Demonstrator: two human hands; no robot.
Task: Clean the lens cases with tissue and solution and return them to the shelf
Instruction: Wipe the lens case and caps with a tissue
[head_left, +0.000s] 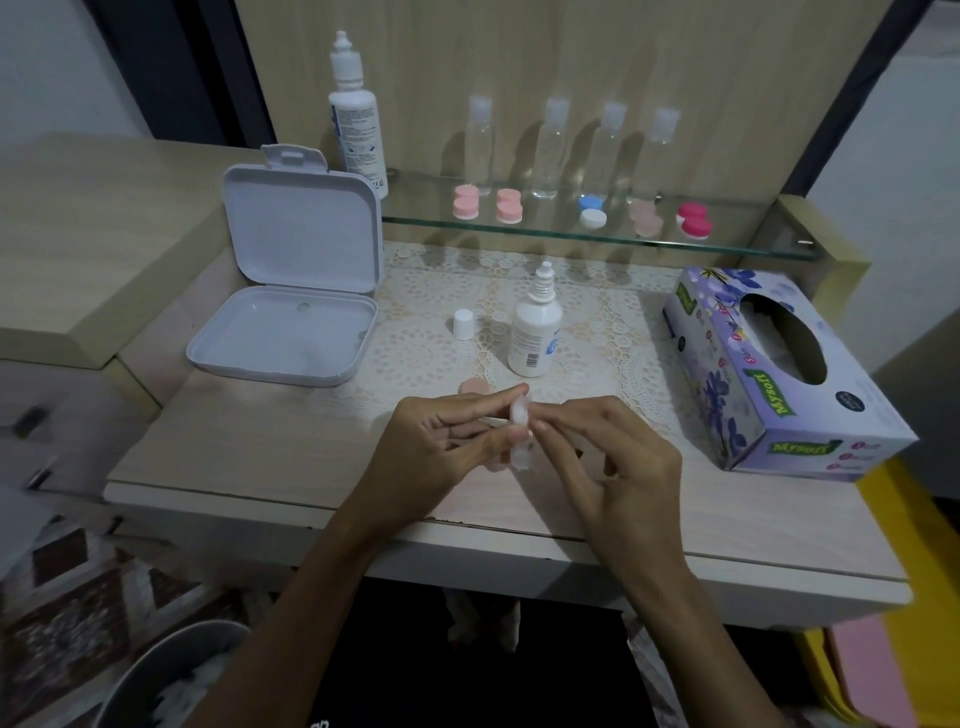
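Both hands hold one lens case (521, 435) above the bench's front edge: left hand (441, 441) pinches it steady, right hand (613, 457) fingertips work its face, apparently wiping. The uncapped solution bottle (535, 332) stands just behind, within reach; other cases wait on the glass shelf (571, 231).

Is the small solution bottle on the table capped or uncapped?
Uncapped: the bottle shows a bare nozzle, and its cap stands beside it.

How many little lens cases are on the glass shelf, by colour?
Light pink lens cases: 2
Blue-and-white lens case: 1
Pale peach lens case: 1
Hot pink lens case: 1
Total: 5
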